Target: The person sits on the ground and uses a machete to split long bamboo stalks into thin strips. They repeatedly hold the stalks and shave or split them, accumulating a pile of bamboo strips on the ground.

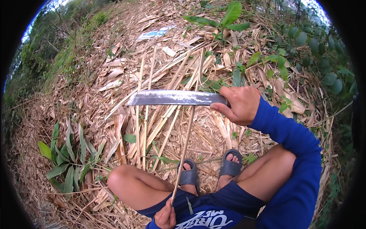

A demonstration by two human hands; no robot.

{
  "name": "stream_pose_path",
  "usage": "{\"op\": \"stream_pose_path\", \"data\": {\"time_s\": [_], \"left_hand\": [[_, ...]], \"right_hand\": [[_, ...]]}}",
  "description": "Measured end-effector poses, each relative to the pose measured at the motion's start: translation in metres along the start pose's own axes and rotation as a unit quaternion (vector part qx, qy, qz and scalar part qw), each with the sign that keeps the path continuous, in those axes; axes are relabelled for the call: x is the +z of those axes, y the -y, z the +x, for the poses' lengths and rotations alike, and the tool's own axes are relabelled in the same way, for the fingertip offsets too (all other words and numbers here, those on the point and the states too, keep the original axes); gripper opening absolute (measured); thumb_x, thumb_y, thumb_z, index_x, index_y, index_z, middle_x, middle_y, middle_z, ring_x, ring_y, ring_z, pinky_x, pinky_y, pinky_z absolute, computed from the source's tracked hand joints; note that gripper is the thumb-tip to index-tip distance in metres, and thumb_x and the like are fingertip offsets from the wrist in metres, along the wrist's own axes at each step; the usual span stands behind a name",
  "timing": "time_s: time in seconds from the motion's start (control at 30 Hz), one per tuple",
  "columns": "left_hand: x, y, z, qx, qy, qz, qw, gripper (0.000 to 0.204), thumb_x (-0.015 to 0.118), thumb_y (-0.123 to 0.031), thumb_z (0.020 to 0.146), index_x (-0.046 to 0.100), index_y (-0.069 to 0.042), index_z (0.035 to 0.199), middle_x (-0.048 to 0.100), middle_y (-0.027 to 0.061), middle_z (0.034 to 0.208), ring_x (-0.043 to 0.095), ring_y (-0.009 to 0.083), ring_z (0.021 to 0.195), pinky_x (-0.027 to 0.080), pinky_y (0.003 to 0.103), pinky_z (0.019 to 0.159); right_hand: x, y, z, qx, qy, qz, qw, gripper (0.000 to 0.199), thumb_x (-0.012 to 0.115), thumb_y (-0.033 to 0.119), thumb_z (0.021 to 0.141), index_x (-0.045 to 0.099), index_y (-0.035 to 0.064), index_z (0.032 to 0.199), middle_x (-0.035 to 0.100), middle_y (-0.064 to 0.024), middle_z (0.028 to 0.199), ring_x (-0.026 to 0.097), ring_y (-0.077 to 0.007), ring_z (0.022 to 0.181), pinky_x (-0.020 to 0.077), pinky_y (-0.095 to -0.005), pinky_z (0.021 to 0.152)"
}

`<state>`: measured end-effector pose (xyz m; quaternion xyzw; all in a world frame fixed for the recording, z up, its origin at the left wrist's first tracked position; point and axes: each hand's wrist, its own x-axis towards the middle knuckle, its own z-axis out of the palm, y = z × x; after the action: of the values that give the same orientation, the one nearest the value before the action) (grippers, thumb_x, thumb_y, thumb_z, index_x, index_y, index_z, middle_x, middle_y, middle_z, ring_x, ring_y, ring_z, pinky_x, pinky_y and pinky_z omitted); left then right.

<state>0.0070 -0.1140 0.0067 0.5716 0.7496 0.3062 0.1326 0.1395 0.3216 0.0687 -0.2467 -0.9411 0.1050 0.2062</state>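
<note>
Head view: the right hand (241, 104) is clenched around the handle of a broad steel blade (173, 97). The handle itself is hidden inside the fist. From the right fingers (223, 111) the blade extends flat toward the person's left, its edge roughly level, ending in an angled tip.

The left hand (166, 218) sits low, close to the body, its fingers closed on the near end of a thin bamboo strip (185, 143). From those fingers the strip runs up and away, passes between the knees, crosses under or against the blade just left of the right fingers, and continues beyond it. Whether strip and blade touch at the crossing cannot be told.

Beyond both hands, split bamboo slats (154, 114) lie in a loose pile on the ground, over dry leaf litter (76, 114). Two grey sandals (230, 167) are on the person's feet, between the left fingers and the blade. A blue sleeve (293, 152) covers the right arm.
</note>
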Motion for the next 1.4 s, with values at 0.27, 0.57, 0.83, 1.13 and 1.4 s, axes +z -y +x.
{"op": "stream_pose_path", "data": {"time_s": [0.27,0.57,0.83,1.13,1.4], "left_hand": [[-0.002,0.017,-0.016,0.036,-0.021,0.001,0.999,0.041,0.054,0.008,0.085,0.051,0.015,0.126,0.066,0.0206,0.082,0.065,0.0226,0.059,0.051,0.028,0.058],[-0.034,0.002,-0.013,-0.156,0.070,-0.143,0.975,0.035,0.050,0.004,0.092,0.054,0.010,0.126,0.056,0.0064,0.063,0.054,0.0114,0.050,0.044,0.024,0.050],[-0.178,0.019,0.090,-0.031,0.136,0.070,0.988,0.036,0.057,0.004,0.086,0.058,0.003,0.121,0.063,0.0150,0.079,0.065,0.0303,0.069,0.052,0.036,0.062],[-0.196,-0.027,0.239,0.252,0.115,0.343,0.897,0.027,0.067,-0.019,0.085,0.068,-0.011,0.111,0.057,0.0071,0.076,0.060,0.0271,0.071,0.048,0.039,0.064],[-0.185,-0.031,0.299,0.377,-0.005,0.420,0.825,0.031,0.069,-0.025,0.080,0.068,-0.019,0.110,0.054,-0.0012,0.080,0.059,0.0184,0.084,0.042,0.040,0.091]], "right_hand": [[-0.004,-0.010,0.002,0.022,0.006,-0.004,1.000,0.060,0.045,0.060,0.094,0.059,0.0026,0.084,0.058,-0.0203,0.058,0.063,-0.0399,0.058,0.0509,-0.0503,0.057],[0.012,-0.150,0.031,0.399,-0.104,0.264,0.872,0.073,0.048,0.070,0.089,0.056,0.0024,0.062,0.048,-0.0051,0.049,0.047,-0.0183,0.040,0.0395,-0.0360,0.042],[-0.046,-0.065,0.027,0.118,-0.187,0.328,0.918,0.025,0.075,0.023,0.087,0.065,-0.0005,0.090,0.057,0.0037,0.065,0.043,-0.0028,0.049,0.0306,-0.0213,0.045],[-0.015,0.058,0.014,0.056,0.092,0.405,0.908,0.030,0.078,0.014,0.080,0.070,-0.0052,0.101,0.069,-0.0083,0.086,0.060,-0.0075,0.070,0.0482,-0.0246,0.062],[0.000,0.054,0.005,0.151,0.199,0.563,0.788,0.027,0.076,-0.002,0.077,0.066,-0.0057,0.102,0.067,-0.0047,0.082,0.063,-0.0074,0.071,0.0519,-0.0218,0.062]]}}
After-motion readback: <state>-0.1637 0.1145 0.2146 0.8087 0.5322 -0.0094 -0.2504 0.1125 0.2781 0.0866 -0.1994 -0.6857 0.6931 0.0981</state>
